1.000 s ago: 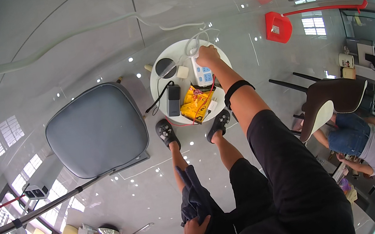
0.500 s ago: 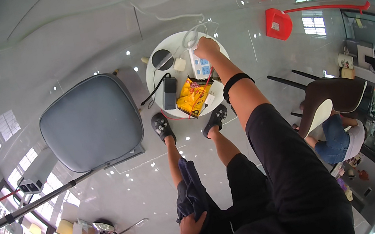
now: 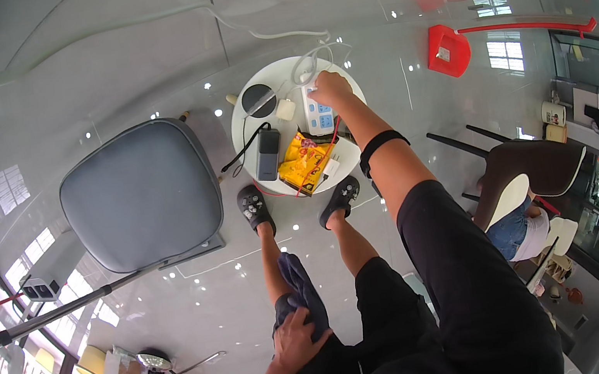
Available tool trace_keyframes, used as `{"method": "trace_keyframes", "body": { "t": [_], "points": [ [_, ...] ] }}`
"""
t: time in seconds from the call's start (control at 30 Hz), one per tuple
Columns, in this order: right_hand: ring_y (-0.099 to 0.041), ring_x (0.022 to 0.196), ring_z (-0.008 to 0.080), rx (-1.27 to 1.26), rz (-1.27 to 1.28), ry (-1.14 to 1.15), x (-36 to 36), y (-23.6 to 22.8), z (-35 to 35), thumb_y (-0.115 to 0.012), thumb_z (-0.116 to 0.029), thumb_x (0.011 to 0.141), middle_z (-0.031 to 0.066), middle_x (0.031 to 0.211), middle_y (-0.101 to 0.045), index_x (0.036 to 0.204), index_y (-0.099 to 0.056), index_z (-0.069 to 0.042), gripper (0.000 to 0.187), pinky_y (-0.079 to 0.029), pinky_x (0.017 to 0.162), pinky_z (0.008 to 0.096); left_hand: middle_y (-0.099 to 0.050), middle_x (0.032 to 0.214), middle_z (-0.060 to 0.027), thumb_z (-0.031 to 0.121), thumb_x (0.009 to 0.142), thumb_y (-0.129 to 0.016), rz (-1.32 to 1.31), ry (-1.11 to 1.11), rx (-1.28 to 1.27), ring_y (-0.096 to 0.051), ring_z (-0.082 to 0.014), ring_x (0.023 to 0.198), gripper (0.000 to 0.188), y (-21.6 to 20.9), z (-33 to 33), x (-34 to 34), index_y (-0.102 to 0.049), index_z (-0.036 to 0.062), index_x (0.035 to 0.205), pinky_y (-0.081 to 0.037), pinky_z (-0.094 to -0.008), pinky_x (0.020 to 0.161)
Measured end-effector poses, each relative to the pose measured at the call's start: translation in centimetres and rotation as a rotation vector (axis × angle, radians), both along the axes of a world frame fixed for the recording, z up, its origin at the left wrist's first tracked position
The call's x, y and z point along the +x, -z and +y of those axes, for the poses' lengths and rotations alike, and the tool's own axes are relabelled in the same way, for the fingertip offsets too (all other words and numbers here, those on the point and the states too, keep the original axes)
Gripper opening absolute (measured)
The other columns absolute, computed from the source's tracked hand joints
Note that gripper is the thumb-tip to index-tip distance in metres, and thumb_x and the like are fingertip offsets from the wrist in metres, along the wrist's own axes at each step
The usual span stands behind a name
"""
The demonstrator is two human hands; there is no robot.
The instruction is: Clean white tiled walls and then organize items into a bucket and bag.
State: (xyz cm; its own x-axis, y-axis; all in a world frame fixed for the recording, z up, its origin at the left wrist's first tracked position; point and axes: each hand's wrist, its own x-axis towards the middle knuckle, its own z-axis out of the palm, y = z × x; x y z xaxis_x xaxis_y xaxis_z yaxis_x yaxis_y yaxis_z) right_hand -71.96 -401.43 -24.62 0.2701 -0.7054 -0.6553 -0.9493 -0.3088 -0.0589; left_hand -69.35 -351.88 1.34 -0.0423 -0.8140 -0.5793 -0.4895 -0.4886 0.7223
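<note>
My right hand [image 3: 331, 89] reaches over a small round white table [image 3: 247, 126] and is closed at the upper part of a white power strip [image 3: 320, 123] with blue sockets. What its fingertips hold, if anything, is hidden. A white cable [image 3: 303, 69] loops beside that hand. Down by my leg, my left hand [image 3: 298, 341] is closed on a dark blue cloth [image 3: 300, 285], which stands up above the fingers. Also on the table are a dark grey power bank [image 3: 268, 153], a yellow packet [image 3: 304, 159], a white adapter [image 3: 286, 110] and a round black pad [image 3: 259, 100].
A grey padded stool [image 3: 140, 196] is left of the table, with a metal pole [image 3: 60, 309] near it. A red dustpan [image 3: 449, 51] lies at the far right. A person [image 3: 530, 233] is by a brown chair [image 3: 535, 165] on the right.
My right hand has shifted slightly over the power strip, uncovering its upper end. The left hand has moved up along the cloth. The person at the right has moved lower in view.
</note>
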Motion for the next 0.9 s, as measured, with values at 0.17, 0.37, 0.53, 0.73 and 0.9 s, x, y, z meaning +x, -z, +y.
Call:
{"method": "trace_keyframes", "body": {
  "t": [0.17, 0.37, 0.53, 0.73, 0.9],
  "points": [
    [-0.070, 0.107, 0.0304, 0.004, 0.067, -0.400, 1.0, -1.0, 1.2, -0.076, -0.011, 0.079, 0.0155, 0.113, -0.071, 0.105, -0.074, -0.003, 0.027, -0.059, 0.087, 0.0399, -0.070, 0.113, -0.0079, 0.017, 0.071, -0.078, 0.112, -0.112, -0.120, -0.068, -0.0299, 0.097, 0.028, 6.2, -7.3, 1.7, -0.073, 0.0010, 0.092, -0.048, -0.0492, 0.098],
    [-0.069, 0.105, 0.0304, -0.200, -0.002, -0.603, -0.7, 0.1, 1.4, -0.076, -0.003, 0.077, 0.0130, 0.116, -0.064, 0.099, -0.075, -0.004, 0.023, -0.061, 0.084, 0.0373, -0.070, 0.098, -0.0215, 0.017, 0.078, -0.072, 0.056, -0.147, -0.036, -0.069, -0.0442, 0.086, 0.077, 12.2, -19.6, -0.8, -0.037, 0.0142, 0.147, -0.056, -0.0523, 0.073],
    [-0.071, 0.100, 0.0311, -0.108, -0.020, -0.606, -0.3, 0.0, 1.4, -0.076, -0.001, 0.075, 0.0159, 0.108, -0.069, 0.096, -0.074, -0.003, 0.022, -0.061, 0.082, 0.0380, -0.045, 0.141, -0.0195, 0.006, 0.073, -0.070, -0.444, -0.030, -0.064, -0.071, -0.0320, 0.091, 0.080, 19.3, -27.4, -1.9, -0.041, 0.0021, 0.148, -0.059, -0.0377, 0.069],
    [-0.072, 0.094, 0.0322, -0.023, -0.023, -0.611, 0.3, -0.3, 0.5, -0.078, -0.003, 0.073, 0.0181, 0.100, -0.071, 0.094, -0.074, -0.004, 0.021, -0.060, 0.081, 0.0400, -0.028, 0.163, -0.0187, 0.006, 0.080, -0.066, -0.576, 0.158, -0.078, -0.072, -0.0220, 0.072, 0.074, 24.5, -32.4, -0.5, -0.041, -0.0048, 0.149, -0.058, -0.0337, 0.060],
    [-0.072, 0.095, 0.0326, -0.015, -0.078, -0.605, 0.2, -0.6, 0.1, -0.078, -0.004, 0.072, 0.0174, 0.100, -0.071, 0.093, -0.075, -0.004, 0.022, -0.059, 0.082, 0.0406, -0.016, 0.168, -0.0177, 0.005, 0.084, -0.061, -0.553, 0.183, 0.048, -0.072, -0.0248, 0.074, 0.072, 27.0, -33.4, -1.0, -0.039, -0.0019, 0.152, -0.059, -0.0387, 0.064]
  ]
}}
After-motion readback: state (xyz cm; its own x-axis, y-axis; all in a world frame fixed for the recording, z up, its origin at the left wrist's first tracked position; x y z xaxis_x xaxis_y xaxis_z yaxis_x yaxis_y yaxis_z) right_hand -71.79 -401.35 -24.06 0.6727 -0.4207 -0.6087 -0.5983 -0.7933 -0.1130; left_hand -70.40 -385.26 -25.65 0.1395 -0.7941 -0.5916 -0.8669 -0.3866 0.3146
